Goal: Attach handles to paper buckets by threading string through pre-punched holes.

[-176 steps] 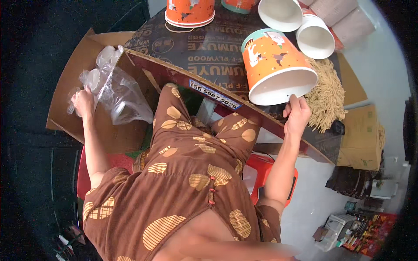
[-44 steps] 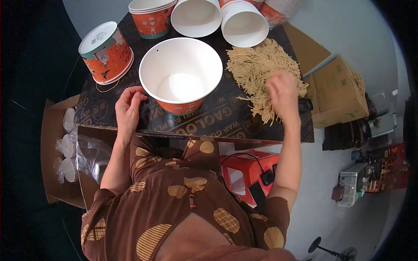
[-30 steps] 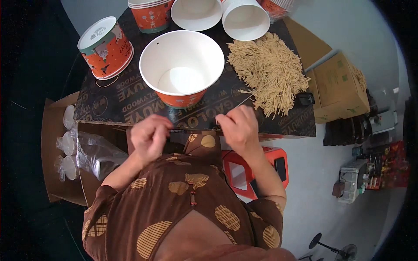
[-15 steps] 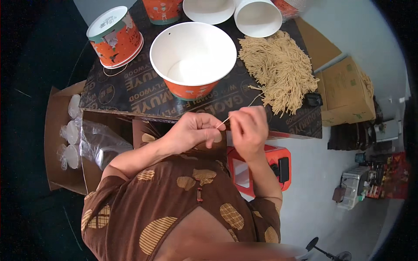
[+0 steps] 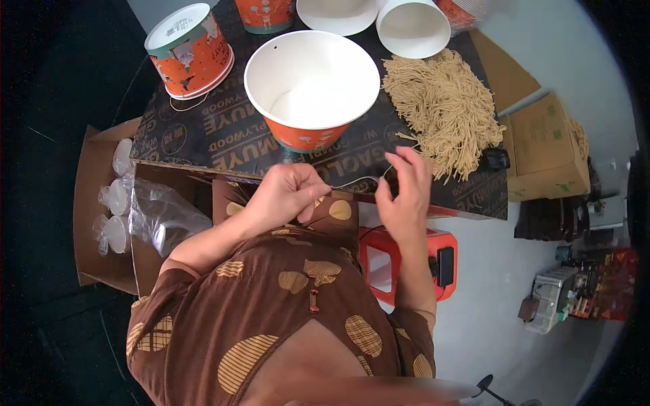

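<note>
Just past the table's near edge, my left hand (image 5: 288,196) pinches the end of a thin cord (image 5: 353,181) between thumb and fingertips. From there the cord runs slackly to my right hand (image 5: 407,196), whose fingers are spread around it without gripping. A large paper bucket (image 5: 305,111), white inside and orange with a green base outside, stands upright beyond both hands. One small dark hole shows near its rim at the far left. Right of the bucket lies a thick heap of tan cords (image 5: 447,111).
An upside-down orange bucket (image 5: 193,57) with a cord handle stands at the far left of the patterned tabletop (image 5: 237,145). More paper buckets (image 5: 413,28) line the back. A small black object (image 5: 497,158) sits at the right edge. Below are an open carton (image 5: 101,264) and a red stool (image 5: 443,274).
My hands have moved apart. My right hand has opened and shifted right and up from the cord, while my left still pinches it. The view has shifted slightly.
</note>
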Demonstrator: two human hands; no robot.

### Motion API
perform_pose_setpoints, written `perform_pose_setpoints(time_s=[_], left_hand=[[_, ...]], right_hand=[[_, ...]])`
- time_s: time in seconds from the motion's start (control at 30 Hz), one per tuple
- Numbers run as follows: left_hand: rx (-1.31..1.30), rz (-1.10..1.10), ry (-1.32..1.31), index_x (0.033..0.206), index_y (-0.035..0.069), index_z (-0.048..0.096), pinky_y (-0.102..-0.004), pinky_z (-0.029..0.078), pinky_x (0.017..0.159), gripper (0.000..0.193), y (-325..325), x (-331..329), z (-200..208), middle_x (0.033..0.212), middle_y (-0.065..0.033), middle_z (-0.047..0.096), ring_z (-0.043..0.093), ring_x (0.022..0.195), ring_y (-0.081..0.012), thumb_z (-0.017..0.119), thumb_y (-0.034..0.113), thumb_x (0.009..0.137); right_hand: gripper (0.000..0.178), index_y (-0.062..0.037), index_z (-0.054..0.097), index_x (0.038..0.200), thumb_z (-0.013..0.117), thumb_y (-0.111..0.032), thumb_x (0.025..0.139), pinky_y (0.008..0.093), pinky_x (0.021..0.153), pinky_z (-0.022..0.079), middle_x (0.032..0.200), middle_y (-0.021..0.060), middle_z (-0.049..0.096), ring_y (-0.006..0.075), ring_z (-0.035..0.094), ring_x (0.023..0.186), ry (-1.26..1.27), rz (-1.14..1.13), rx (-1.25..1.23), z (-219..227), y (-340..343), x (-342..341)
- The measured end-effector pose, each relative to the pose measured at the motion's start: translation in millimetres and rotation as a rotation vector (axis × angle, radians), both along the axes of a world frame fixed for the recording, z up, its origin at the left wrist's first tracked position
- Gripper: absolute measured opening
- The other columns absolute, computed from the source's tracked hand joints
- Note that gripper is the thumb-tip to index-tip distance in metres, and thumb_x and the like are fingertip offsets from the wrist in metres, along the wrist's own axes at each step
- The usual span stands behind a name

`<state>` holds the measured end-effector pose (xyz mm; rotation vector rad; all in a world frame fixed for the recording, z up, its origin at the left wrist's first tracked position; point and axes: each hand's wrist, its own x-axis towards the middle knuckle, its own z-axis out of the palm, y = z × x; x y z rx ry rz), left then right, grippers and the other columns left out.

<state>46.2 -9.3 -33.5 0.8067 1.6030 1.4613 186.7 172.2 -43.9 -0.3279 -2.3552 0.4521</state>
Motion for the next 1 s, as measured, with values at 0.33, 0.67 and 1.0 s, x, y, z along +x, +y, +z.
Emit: perform_pose_setpoints(time_s=[0.33,0.67,1.0], left_hand=[[-0.010,-0.076,0.370,0.080,-0.002,0.062,-0.0310,0.045,0.051,0.012,3.7,5.7,22.7,0.060,-0.0074,0.058,0.056,0.055,-0.0126,0.064,0.008,0.086],[0.019,0.009,0.518,0.085,-0.001,0.064,-0.0298,0.047,0.053,0.006,-5.7,-9.6,39.8,0.065,-0.0111,0.062,0.063,0.057,-0.0165,0.064,0.005,0.085],[0.229,0.394,1.074,0.112,0.007,0.063,-0.0261,0.045,0.050,0.037,-11.9,-18.4,71.9,0.115,-0.0123,0.061,0.057,0.055,-0.0124,0.070,-0.002,0.076]], right_hand=[[0.020,0.0032,0.059,0.106,0.058,-0.012,0.093,0.0264,0.062,0.048,0.080,0.0081,0.065,0.0104,0.060,0.070,-0.116,0.422,-1.004,-7.5,-47.9,-2.5],[0.002,0.0004,0.064,0.086,0.064,-0.001,0.088,0.0153,0.053,0.032,0.068,-0.0083,0.053,-0.0022,0.041,0.060,0.038,0.303,-0.952,6.7,-41.6,-1.8],[0.004,0.0009,0.065,0.082,0.065,0.001,0.086,0.0162,0.051,0.029,0.065,-0.0092,0.049,-0.0019,0.038,0.058,0.313,0.165,-0.959,13.4,-36.2,-14.7]])
